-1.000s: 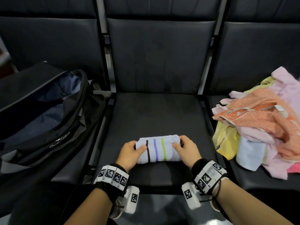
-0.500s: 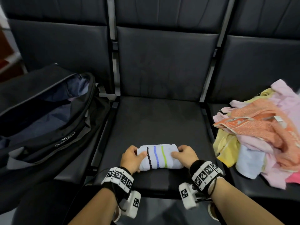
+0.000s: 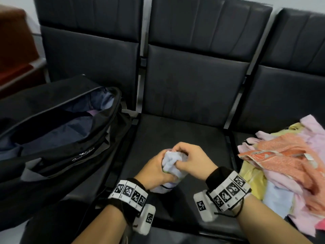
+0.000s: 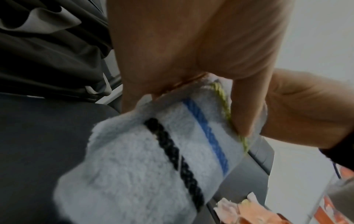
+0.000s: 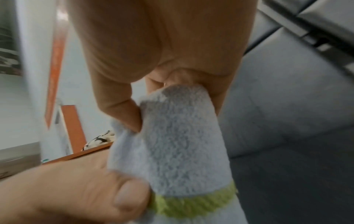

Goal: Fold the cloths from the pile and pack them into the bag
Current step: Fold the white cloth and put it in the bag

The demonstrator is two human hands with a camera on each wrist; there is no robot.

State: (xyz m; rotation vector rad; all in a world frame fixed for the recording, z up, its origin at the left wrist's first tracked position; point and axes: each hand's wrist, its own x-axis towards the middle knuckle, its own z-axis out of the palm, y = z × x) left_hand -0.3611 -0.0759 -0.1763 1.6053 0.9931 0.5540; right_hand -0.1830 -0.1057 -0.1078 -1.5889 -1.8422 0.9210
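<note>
A folded white cloth with black, blue and green stripes is lifted off the middle seat, standing on end between both hands. My left hand grips its lower part, thumb across the stripes. My right hand pinches its upper end. The black bag lies on the left seat with its top wide open. The pile of pink, orange and yellow cloths sits on the right seat.
Dark padded seat backs stand behind the row. Metal dividers separate the seats. Something folded and dark blue lies inside the bag. A reddish piece of furniture stands at the far left.
The striped cloth lay flat on the seat with a hand at each end; both hands have now closed round it, lifted it and turned it on end. The view has swung left.
</note>
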